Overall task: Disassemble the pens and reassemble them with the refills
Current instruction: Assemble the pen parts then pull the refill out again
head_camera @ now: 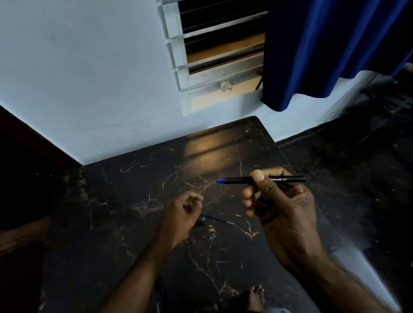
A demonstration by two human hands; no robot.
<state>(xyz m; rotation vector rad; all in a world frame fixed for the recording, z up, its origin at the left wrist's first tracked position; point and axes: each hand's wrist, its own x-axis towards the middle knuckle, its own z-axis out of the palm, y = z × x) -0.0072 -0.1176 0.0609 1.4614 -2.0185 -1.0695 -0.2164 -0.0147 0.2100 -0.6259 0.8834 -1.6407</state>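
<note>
Dark marble-patterned table [136, 210] with pale veins, its far edge set against a light wall. A thin blue refill [217, 219] lies on the tabletop near its centre; a small black pen part [199, 223] lies just beside the refill's left end.

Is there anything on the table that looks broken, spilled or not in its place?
Nothing stands out. A loose blue refill lies on the dark marble table by the left hand, as expected mid-task. The right hand holds a black pen.
</note>
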